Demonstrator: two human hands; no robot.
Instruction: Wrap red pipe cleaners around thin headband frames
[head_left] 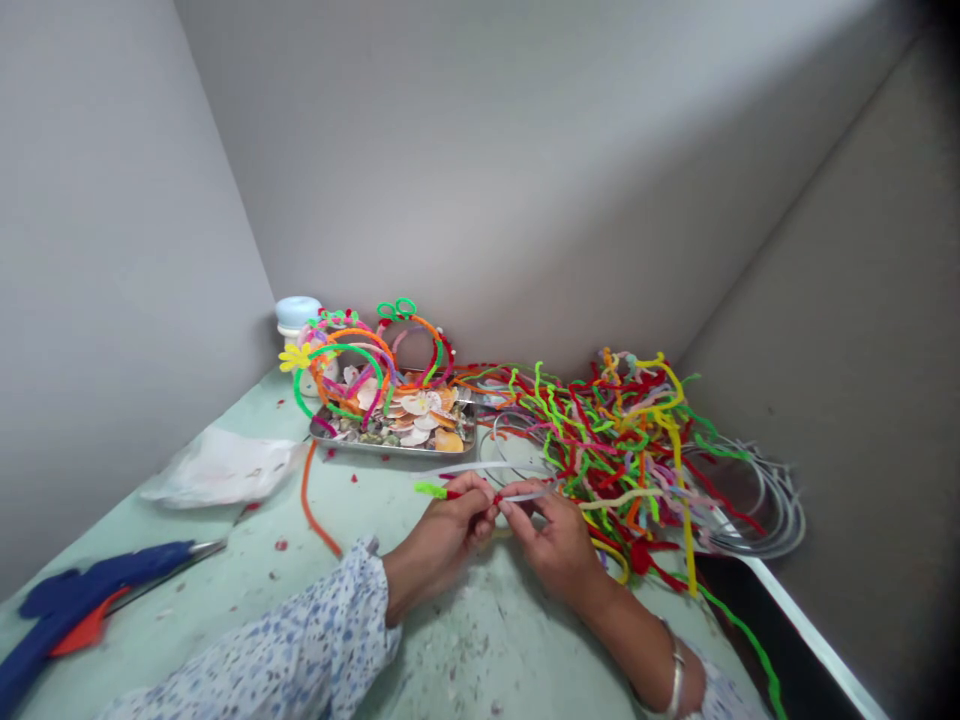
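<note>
My left hand (448, 528) is closed in a pinch on a red pipe cleaner (454, 494) with a lime-green fuzzy end (429, 489) sticking out to the left. My right hand (546, 530) pinches the same spot from the right, fingers closed on a thin white plastic headband (480, 467) that curves away over the table. The two hands meet fingertip to fingertip. A heap of loose pipe cleaners (615, 430) in red, green, yellow and orange lies just behind my right hand.
A metal tray (390, 447) of seashells carries several decorated headbands (360, 360). Bare white headbands (757, 500) are stacked at right. A blue glue gun (90, 590), a clear plastic bag (221, 465), an orange pipe cleaner (311, 510) and a white jar (296, 315) lie left. Walls close in.
</note>
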